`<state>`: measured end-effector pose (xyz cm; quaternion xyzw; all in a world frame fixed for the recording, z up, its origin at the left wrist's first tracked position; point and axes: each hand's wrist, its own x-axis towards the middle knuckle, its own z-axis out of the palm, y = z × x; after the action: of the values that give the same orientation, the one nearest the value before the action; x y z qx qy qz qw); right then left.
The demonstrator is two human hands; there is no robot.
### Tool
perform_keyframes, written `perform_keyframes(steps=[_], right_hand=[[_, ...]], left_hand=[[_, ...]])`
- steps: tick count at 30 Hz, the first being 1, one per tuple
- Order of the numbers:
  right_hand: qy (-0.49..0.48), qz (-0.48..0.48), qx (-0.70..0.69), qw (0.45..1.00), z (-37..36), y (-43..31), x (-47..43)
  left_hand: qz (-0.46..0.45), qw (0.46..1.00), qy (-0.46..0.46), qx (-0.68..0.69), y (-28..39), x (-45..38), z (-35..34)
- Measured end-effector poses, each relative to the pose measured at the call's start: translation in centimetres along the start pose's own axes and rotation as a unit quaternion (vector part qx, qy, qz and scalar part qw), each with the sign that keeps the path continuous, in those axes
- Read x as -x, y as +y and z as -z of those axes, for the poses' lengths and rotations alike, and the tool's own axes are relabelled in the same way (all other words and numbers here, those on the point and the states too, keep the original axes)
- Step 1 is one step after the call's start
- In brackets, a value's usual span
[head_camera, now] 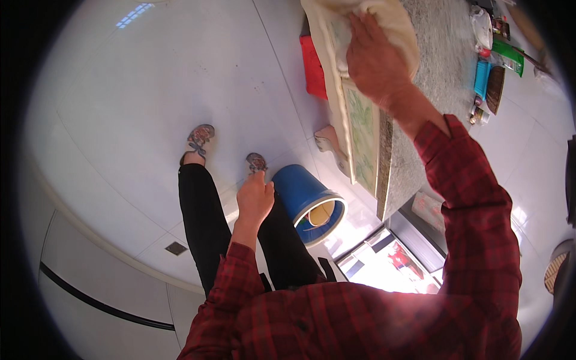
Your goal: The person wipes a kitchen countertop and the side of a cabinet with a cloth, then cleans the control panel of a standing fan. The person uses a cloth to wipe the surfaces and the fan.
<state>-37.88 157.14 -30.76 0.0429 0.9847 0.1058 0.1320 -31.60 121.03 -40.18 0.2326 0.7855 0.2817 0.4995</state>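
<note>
My right hand (375, 56) presses down on a cream cloth (398, 22) at the near edge of a grey speckled stone counter (443, 58). Its fingers lie together over the bunched fabric, and their tips partly sink into it. Below that edge, the cabinet front (362, 130) has pale green leaf-patterned panels with cream borders. My left hand (254, 200) hangs low in front of my leg, its fingers curled and nothing visible in it. Close beside it stands a blue bucket (297, 182) with a white rim and a few items inside.
A red container (313, 67) sits against the cabinet. Along the counter's far side are a blue basket (482, 78), a brown woven basket (495, 90), a green packet (508, 56) and a white plastic bag (482, 27). A small drain cover (176, 248) is set in the pale tiled floor (148, 103).
</note>
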Motion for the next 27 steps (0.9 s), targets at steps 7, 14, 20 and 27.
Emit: perform_keyframes(steps=[7, 14, 20, 27], right_hand=[[-0.055, -0.094, -0.116, 0.987, -2.9, -5.4, 11.2], [-0.402, 0.196, -0.003, 0.894, -0.9, -9.0, 23.9], [-0.477, 0.295, 0.002, 0.828, 2.1, -6.5, 20.8], [-0.410, 0.226, 0.095, 0.878, 1.9, -1.8, 5.3]], left_hand=[[0.036, 0.998, 0.011, 0.044, -0.4, 0.2, -0.3], [0.063, 0.997, 0.015, 0.048, -2.2, 0.9, 0.4], [0.056, 0.993, 0.062, 0.088, -1.9, -0.1, 0.8], [0.053, 0.989, 0.064, 0.119, -0.5, -1.7, 2.3]])
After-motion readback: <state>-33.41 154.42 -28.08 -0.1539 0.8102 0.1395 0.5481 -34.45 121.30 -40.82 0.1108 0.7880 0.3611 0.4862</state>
